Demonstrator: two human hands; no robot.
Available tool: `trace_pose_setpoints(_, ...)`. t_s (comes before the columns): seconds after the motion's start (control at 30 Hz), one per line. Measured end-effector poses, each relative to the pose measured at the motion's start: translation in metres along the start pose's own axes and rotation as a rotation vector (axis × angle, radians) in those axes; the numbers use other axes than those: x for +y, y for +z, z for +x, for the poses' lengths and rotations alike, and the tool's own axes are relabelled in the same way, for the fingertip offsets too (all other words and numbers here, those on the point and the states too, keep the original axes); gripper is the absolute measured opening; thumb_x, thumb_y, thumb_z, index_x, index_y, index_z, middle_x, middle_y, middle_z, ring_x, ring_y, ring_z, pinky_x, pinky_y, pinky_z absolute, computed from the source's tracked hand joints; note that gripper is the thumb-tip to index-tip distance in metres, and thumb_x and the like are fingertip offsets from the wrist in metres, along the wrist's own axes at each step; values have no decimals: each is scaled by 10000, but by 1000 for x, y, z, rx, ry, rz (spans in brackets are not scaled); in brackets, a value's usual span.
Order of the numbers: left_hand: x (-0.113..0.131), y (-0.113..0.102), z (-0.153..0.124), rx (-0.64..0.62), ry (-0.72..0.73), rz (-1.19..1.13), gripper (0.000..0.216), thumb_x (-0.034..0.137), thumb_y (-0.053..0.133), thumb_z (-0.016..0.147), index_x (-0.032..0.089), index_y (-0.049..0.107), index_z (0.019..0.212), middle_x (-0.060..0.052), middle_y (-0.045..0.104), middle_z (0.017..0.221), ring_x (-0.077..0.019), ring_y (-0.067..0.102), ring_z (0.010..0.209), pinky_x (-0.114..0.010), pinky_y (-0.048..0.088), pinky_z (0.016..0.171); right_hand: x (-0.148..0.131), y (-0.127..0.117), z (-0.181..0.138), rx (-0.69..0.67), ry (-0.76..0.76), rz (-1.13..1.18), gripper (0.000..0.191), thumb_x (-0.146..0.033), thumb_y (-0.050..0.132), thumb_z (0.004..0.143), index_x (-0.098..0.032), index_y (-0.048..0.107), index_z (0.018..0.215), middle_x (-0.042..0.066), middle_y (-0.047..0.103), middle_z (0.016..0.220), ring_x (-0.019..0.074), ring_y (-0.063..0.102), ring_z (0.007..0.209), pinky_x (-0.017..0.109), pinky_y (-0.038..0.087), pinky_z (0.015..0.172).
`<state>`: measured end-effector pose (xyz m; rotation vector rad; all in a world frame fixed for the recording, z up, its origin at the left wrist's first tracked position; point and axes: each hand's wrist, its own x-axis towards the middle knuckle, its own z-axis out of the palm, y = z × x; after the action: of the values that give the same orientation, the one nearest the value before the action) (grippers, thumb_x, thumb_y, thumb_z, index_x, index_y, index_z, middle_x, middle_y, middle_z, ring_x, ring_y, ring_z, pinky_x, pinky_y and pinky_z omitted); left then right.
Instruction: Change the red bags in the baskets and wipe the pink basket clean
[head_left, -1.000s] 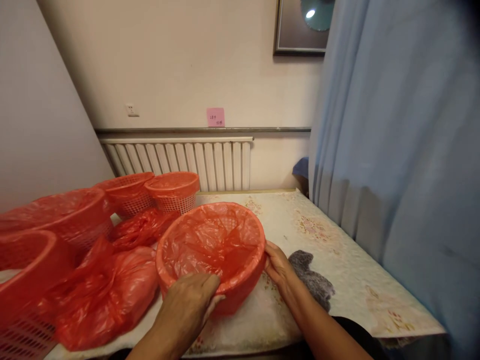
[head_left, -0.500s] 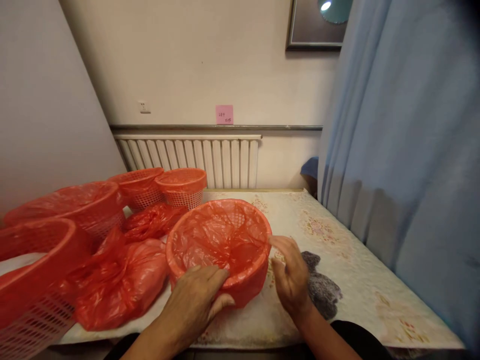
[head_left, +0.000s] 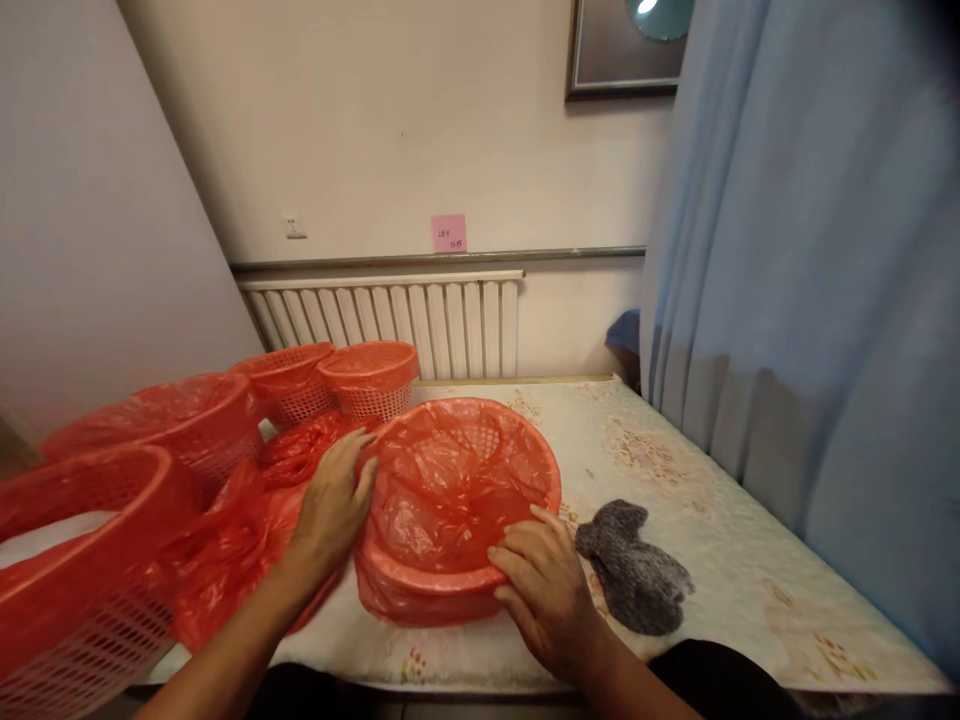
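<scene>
A round basket [head_left: 465,578] stands upright, lined with a thin red plastic bag [head_left: 450,490] folded outward over its rim. My left hand [head_left: 337,490] is at the basket's left side, fingers stretched and thumb apart, close to the rim. Lying over the near right part of the rim is my right hand [head_left: 547,590], its fingers spread and fingertips touching the bag. Neither hand is closed around anything. To the right lies a grey knitted glove or sock-like item [head_left: 637,575].
Several red bag-lined baskets [head_left: 375,365] stand at the left and back. Crumpled red bags [head_left: 217,570] lie between them and my basket. The floral-covered table [head_left: 720,600] reaches the radiator [head_left: 390,315]; a blue curtain [head_left: 810,280] hangs at right.
My left hand has moved from the near rim to the left side. My right hand has shifted from beside the right side onto the near right rim.
</scene>
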<state>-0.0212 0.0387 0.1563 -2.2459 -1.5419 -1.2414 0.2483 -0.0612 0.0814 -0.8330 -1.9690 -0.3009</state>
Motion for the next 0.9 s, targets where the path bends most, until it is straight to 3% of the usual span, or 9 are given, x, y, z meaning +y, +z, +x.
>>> trace_pose_setpoints(0.1, -14, 5, 18, -68, -127, 16, 413, 309, 399, 863, 124, 593, 1177, -149, 618, 1281, -276, 548, 1225, -461, 382, 1077, -1, -2, -2, 26, -20, -18, 210, -234, 493, 916, -190, 566, 1108, 64, 639, 922, 220, 576, 937, 518, 374, 1012)
trace_pose_setpoints(0.27, -14, 14, 30, -252, -370, -182, 479, 255, 461, 802, 99, 591, 1236, -141, 622, 1300, -272, 556, 1232, -409, 388, 1079, -1, -5, -3, 39, -29, -23, 185, -203, 478, 917, -159, 581, 1064, 63, 624, 904, 208, 566, 921, 498, 363, 1008)
trace_pose_setpoints(0.4, -15, 23, 25, -185, -492, -418, 543, 182, 502, 771, 105, 540, 1307, -139, 543, 1396, -251, 475, 1317, -400, 314, 1132, -1, -3, -5, 37, -35, -17, 186, -214, 491, 918, -154, 582, 1068, 64, 627, 913, 206, 564, 923, 493, 351, 1021)
trace_pose_setpoints(0.57, -18, 28, 18, -152, -621, -687, 568, 184, 550, 758, 153, 528, 1325, -120, 566, 1376, -262, 519, 1276, -409, 421, 1053, -2, -1, -8, 43, -45, -14, 182, -228, 501, 920, -144, 589, 1056, 66, 626, 908, 207, 565, 923, 491, 351, 1017)
trace_pose_setpoints(0.9, -17, 26, 13, -132, -645, -742, 573, 189, 567, 760, 170, 526, 1331, -102, 557, 1388, -253, 538, 1254, -369, 443, 1028, -3, 0, -12, 29, -51, -7, 194, -232, 494, 927, -143, 581, 1075, 70, 622, 925, 215, 548, 943, 503, 336, 1018)
